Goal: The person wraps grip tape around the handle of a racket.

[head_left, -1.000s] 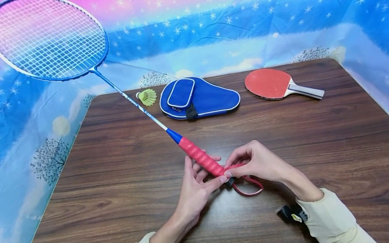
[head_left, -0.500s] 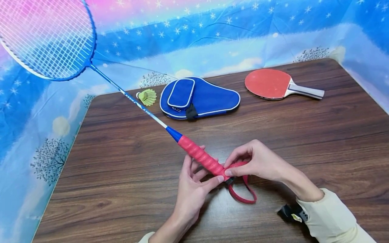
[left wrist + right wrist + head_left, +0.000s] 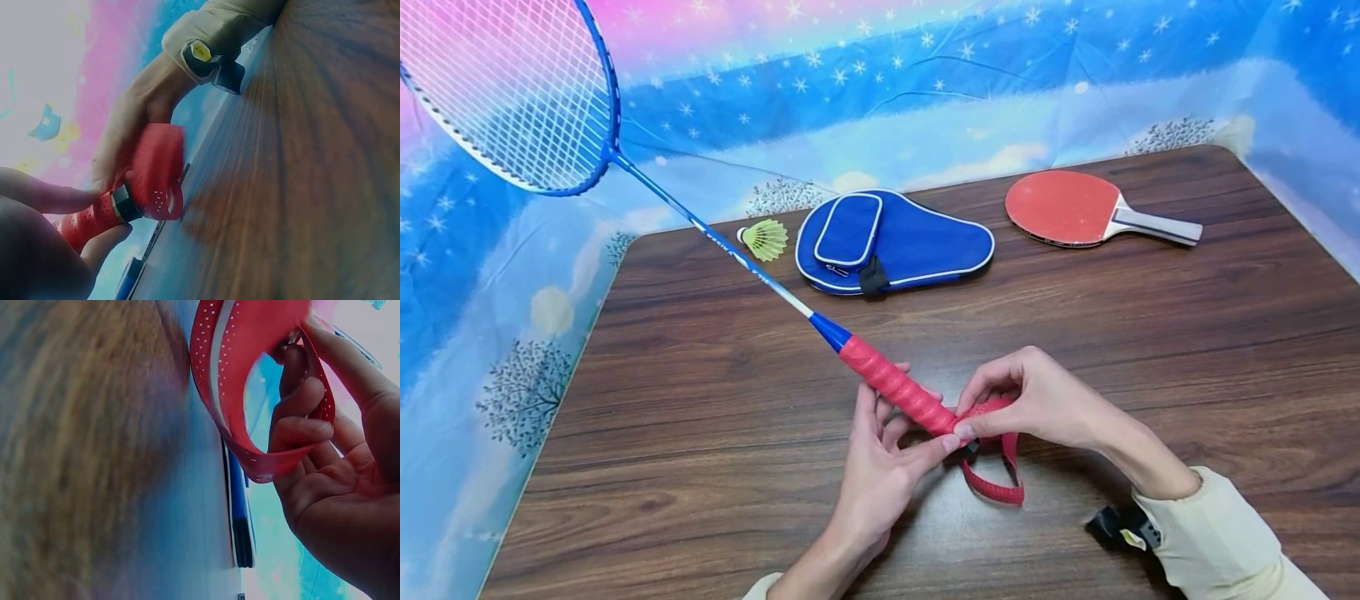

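Note:
A blue and white badminton racket (image 3: 722, 243) slants up to the left, its head partly out of frame. Red perforated grip tape wraps its handle (image 3: 887, 379) in ridged turns. My left hand (image 3: 880, 475) grips the handle near its butt, thumb on the near side and fingers behind. Close by, my right hand (image 3: 1037, 404) pinches the red grip tape (image 3: 259, 464) between thumb and fingers where it meets the handle. A loose loop of that tape hangs below, with a pale strip along it in the right wrist view. The dark butt cap (image 3: 127, 203) shows in the left wrist view.
On the brown wooden table (image 3: 700, 433), a yellow shuttlecock (image 3: 765, 240), a blue zipped paddle case (image 3: 925, 242) and a red table tennis paddle (image 3: 1063, 208) lie along the back. A printed cloth (image 3: 865, 100) hangs behind.
The racket has rolled about its long axis, so its head looks narrower and sits farther left. The loose tape loop has swung lower and nearer the handle. Both hands stay nearly in place.

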Tool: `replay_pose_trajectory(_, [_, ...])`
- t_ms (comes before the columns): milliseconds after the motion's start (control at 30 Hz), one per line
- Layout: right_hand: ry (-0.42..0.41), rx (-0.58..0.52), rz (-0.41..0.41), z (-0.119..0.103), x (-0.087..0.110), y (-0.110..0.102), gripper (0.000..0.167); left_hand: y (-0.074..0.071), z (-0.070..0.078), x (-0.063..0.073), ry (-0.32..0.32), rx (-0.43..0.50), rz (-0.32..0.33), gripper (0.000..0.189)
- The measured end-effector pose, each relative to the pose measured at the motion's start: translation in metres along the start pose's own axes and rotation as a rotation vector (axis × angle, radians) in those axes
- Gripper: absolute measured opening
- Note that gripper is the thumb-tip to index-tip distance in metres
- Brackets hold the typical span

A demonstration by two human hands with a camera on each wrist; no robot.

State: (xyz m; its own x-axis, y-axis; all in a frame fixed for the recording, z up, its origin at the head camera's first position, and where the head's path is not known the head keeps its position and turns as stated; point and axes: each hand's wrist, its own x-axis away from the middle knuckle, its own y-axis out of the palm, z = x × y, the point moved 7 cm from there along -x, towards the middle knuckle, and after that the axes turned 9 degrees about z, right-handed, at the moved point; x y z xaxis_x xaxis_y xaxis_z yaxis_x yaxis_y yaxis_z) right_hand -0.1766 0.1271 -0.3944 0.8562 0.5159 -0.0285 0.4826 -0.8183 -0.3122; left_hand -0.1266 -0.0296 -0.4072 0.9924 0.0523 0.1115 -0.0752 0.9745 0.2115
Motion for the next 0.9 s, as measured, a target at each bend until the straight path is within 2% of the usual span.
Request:
replay_pose_trajectory(200, [-0.020,0.041,0.016,-0.0008,-0.0003,-0.0011,0.014,-0.0029,0.0007,-0.0007,0.035,0.001,0.039,0.078])
replay_pose_trajectory(433, [-0.027,0.030,-0.005,-0.0013,-0.0005,-0.0006,0.013,-0.0024,0.0011,-0.0004,0.040,0.068,0.036,0.076])
replay_pose_trajectory(733, [-0.029,0.033,-0.001,-0.0002,-0.0009,0.0011,0.013,-0.0040,0.0015,-0.0009,0.036,0.095,0.051,0.074])
replay_pose_trajectory(900, [-0.017,0.050,0.019,0.0016,-0.0009,-0.0006,0.011,-0.0042,0.0026,-0.0012,0.049,0.073,0.052,0.077])
